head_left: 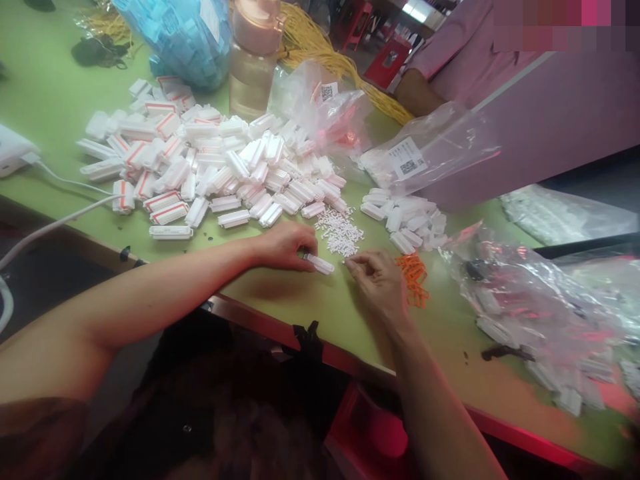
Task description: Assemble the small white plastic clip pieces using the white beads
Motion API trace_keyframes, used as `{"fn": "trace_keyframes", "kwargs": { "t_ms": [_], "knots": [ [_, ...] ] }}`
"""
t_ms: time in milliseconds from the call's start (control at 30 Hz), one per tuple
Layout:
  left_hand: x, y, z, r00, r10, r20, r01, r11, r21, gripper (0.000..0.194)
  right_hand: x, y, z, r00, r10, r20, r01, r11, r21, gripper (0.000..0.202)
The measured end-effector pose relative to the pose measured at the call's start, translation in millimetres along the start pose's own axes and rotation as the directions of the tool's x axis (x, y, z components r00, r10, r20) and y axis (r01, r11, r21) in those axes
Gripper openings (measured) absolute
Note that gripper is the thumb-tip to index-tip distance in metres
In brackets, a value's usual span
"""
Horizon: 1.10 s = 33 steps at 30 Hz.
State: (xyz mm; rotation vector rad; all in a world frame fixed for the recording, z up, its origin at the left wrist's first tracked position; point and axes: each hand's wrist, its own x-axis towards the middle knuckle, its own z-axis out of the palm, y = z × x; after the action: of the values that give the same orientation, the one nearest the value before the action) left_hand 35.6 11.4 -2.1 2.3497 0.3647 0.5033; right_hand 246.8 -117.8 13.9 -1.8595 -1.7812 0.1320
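My left hand (pixel 290 245) grips a white plastic housing (pixel 320 264) by one end, its other end pointing right. Just right of it, my right hand (pixel 373 270) has thumb and forefinger pinched together over a tiny white piece (pixel 345 261), mostly hidden by the fingertips. The two hands are apart, low over the green table. Between and beyond them lies a small heap of tiny white pieces (pixel 340 230). Orange plastic strips (pixel 413 279) lie beside my right hand. A large pile of white housings (pixel 200 160), some edged in orange, spreads behind my left hand.
Smaller white parts (pixel 407 217) lie behind my right hand, below a labelled clear bag (pixel 415 157). A bottle (pixel 254 60) and a blue bag (pixel 175 37) stand at the back. Bagged parts (pixel 545 320) lie right. A white cable (pixel 60 227) crosses the left edge. Another person's arm (pixel 420 93) shows behind.
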Motion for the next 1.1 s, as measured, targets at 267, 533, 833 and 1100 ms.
{"fn": "trace_keyframes", "kwargs": {
  "t_ms": [267,533,833,1100],
  "knots": [
    [0,-1,1.3,1.000,0.011,-0.029,-0.012,1.000,-0.019,0.024,-2,-33,7,0.971,-0.231,-0.056,0.226,0.970,-0.090,0.024],
    [0,-1,3.5,0.998,0.027,-0.062,-0.029,0.999,-0.028,0.024,-4,-47,12,0.914,-0.393,-0.102,0.325,0.859,-0.396,0.018],
    [-1,1,2.9,0.999,0.003,-0.050,-0.005,0.999,-0.043,0.023,-6,-56,4,0.837,-0.547,0.011,0.473,0.712,-0.519,0.008],
    [0,0,3.0,0.999,-0.006,-0.046,0.004,1.000,-0.030,0.023,-15,-45,0,0.946,-0.323,-0.009,0.307,0.907,-0.289,0.021]
  ]
}}
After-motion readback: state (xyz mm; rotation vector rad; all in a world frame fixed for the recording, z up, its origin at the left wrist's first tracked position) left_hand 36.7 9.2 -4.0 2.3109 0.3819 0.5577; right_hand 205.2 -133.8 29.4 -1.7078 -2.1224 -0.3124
